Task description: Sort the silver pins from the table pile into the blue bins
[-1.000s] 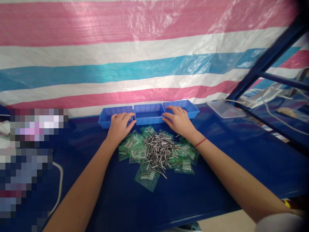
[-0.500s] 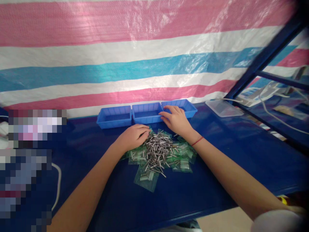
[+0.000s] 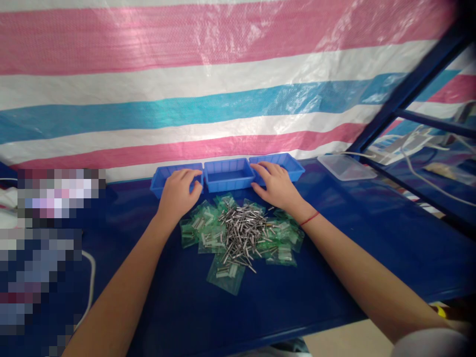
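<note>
My left hand [image 3: 180,194] is over the front of the left blue bin [image 3: 159,179], thumb and fingers apart with nothing between them. At the right blue bin [image 3: 290,166], my right hand [image 3: 275,184] hovers by the front left corner, also open. Between them stands the middle blue bin [image 3: 228,174]. Nearer to me lies a heap of thin metal pins [image 3: 245,233]. Small green-tinted clear bags [image 3: 225,278] with pins and pale pieces inside spread around and under the heap.
Everything rests on a dark blue table [image 3: 238,322]. A clear plastic lid [image 3: 346,167] lies back right, beside a blue metal frame [image 3: 412,84]. A white cable [image 3: 91,282] runs at left. Behind hangs a striped sheet [image 3: 223,109].
My left hand has moved left and away from the pin heap to the left bin, uncovering bags. My right hand has shifted slightly, its thumb and fingers spread wider.
</note>
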A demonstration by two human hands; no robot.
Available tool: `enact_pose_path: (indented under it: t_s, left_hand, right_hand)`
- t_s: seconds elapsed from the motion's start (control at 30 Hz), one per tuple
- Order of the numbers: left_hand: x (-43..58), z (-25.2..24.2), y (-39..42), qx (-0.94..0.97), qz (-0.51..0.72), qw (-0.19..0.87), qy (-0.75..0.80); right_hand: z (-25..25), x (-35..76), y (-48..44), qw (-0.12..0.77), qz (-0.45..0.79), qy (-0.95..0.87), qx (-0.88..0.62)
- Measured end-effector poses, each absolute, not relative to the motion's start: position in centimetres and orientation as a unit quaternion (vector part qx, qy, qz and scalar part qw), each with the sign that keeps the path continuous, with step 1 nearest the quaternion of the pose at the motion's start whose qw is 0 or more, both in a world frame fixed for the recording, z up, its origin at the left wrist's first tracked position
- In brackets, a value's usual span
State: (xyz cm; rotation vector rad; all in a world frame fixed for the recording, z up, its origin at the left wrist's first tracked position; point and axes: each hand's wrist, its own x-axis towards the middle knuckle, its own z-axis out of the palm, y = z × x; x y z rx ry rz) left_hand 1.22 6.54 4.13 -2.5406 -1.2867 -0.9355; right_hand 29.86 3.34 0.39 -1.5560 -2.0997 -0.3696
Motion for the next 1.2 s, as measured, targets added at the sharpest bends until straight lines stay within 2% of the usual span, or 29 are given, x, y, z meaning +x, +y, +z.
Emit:
enact_pose_path:
  t_s: [0.1,0.4,0.57,0.7,0.8,0.87,1.0,1.2]
  left_hand:
    - [0.4,3.2,7.1,-0.847,-0.265,0.089,-0.453]
    - [0.6,1.5,7.1,-0.841,-0.249,0.113,-0.467]
    - [1.3,2.9,6.3,-0.825,-0.309,0.132,-0.455]
    - [2.6,4.7,3.0,-0.884,-0.268,0.017,-0.383]
    - [3.2,4.3,-0.6,-0.924,-0.183,-0.042,-0.333]
    - [3.5,3.3,-2.4,-0.938,-0.145,-0.064,-0.31]
    - [3.7,1.5,-3.5,-0.94,-0.135,-0.066,-0.308]
    - [4.0,0.9,-2.8,-0.924,-0.198,-0.087,-0.314]
  right_hand:
    - [0.4,30.4,3.5,0.259,-0.118,-0.767,-0.575]
    - [-0.4,30.4,4.1,0.284,-0.104,-0.771,-0.56]
    - [0.9,30.6,3.7,0.309,-0.1,-0.769,-0.551]
    - [2.9,30.2,0.5,0.349,-0.026,-0.779,-0.52]
    - [3.1,29.4,-3.3,0.286,0.085,-0.837,-0.459]
    - [2.5,28.7,-5.3,0.247,0.114,-0.855,-0.441]
    - [1.0,27.3,-6.1,0.219,0.091,-0.882,-0.407]
    - [1.0,26.5,-4.7,0.228,0.064,-0.884,-0.402]
